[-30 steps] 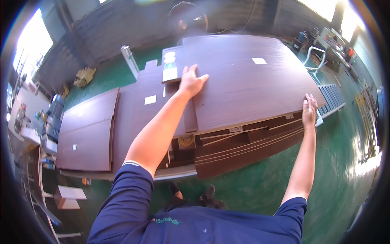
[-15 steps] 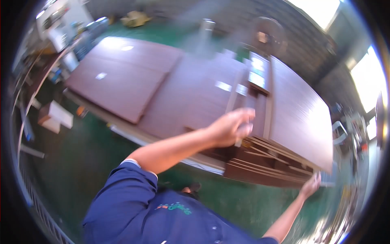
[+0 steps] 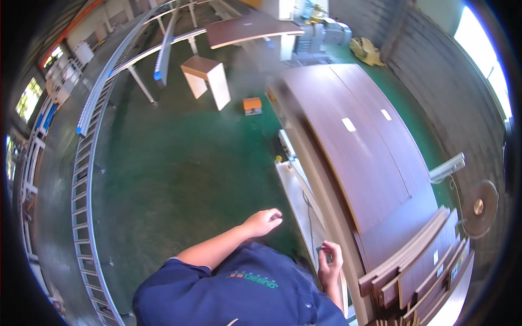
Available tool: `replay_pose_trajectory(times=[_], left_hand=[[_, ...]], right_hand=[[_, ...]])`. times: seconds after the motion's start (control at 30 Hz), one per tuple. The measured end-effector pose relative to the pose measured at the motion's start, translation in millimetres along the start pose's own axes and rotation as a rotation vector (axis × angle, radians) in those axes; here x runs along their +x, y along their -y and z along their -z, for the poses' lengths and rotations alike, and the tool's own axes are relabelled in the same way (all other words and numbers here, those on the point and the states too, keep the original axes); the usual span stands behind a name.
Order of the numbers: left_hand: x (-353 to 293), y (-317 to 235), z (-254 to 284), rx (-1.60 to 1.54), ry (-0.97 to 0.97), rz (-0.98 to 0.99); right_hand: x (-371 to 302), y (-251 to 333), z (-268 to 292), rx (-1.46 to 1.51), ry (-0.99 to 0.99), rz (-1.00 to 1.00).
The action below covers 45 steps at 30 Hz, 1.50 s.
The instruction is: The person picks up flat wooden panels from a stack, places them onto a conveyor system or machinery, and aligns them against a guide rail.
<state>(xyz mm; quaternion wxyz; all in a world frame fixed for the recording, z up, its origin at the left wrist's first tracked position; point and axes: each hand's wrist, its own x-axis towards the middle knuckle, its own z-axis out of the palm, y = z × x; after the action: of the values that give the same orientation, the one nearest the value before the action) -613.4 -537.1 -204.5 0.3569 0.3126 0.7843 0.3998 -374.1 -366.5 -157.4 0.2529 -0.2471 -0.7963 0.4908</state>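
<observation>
My left hand (image 3: 263, 221) is in the air over the green floor in front of my body, its fingers loosely bent and nothing visible in them. To its right, my right hand (image 3: 330, 265) is raised beside the long bench edge, thumb and fingers apart, with no held thing visible. Large dark brown panels (image 3: 353, 146) lie along the bench on my right, with white labels on top. Nearer to me, a stack of narrower brown boards (image 3: 418, 271) sits on the bench at the lower right. Neither hand touches the panels or boards.
A roller conveyor (image 3: 81, 201) curves along the left. Ahead stand a small brown-topped stand (image 3: 204, 70), an orange-topped box (image 3: 252, 106) on the floor and a brown panel (image 3: 250, 28) on a support. A round fan-like disc (image 3: 479, 208) stands beyond the bench.
My view has swung left, bringing the conveyor and floor into sight. My left hand has left the area over the boards, and my right hand has left the panel's corner.
</observation>
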Motion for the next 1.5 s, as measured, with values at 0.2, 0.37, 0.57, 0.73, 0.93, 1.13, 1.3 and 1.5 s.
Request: replay_pose_trajectory(times=[0.2,0.37,0.57,0.73,0.93,1.13,1.3,1.5], left_hand=[[102.9,95.2,114.8,-1.017,-0.427,0.327],[152.9,206.8,290.1,-1.373,-0.851,0.361],[267.0,200.4,505.3,-1.058,-1.056,0.309],[359.0,165.1,644.0,-0.882,-1.090,0.346],[444.0,156.2,757.1,-0.771,-1.029,0.343],[577.6,173.8,863.2,-0.715,-0.892,0.414],[634.2,169.1,911.6,-1.158,-0.357,0.112],[641.6,181.8,888.2,-0.346,-0.823,0.152]], right_hand=[[184.9,21.5,-85.5,0.356,0.199,-0.247],[359.1,45.1,-210.4,0.596,0.449,-0.183],[620.3,73.6,-349.4,0.813,0.396,-0.269],[833.5,56.6,-421.4,0.855,0.117,-0.447],[961.1,25.2,-452.9,0.967,-0.017,-0.682],[1012.1,27.0,-459.4,1.167,-0.055,-0.649],[1021.5,23.2,-497.4,0.890,-0.130,-0.634],[957.6,56.3,-484.1,0.847,-0.412,-0.759]])
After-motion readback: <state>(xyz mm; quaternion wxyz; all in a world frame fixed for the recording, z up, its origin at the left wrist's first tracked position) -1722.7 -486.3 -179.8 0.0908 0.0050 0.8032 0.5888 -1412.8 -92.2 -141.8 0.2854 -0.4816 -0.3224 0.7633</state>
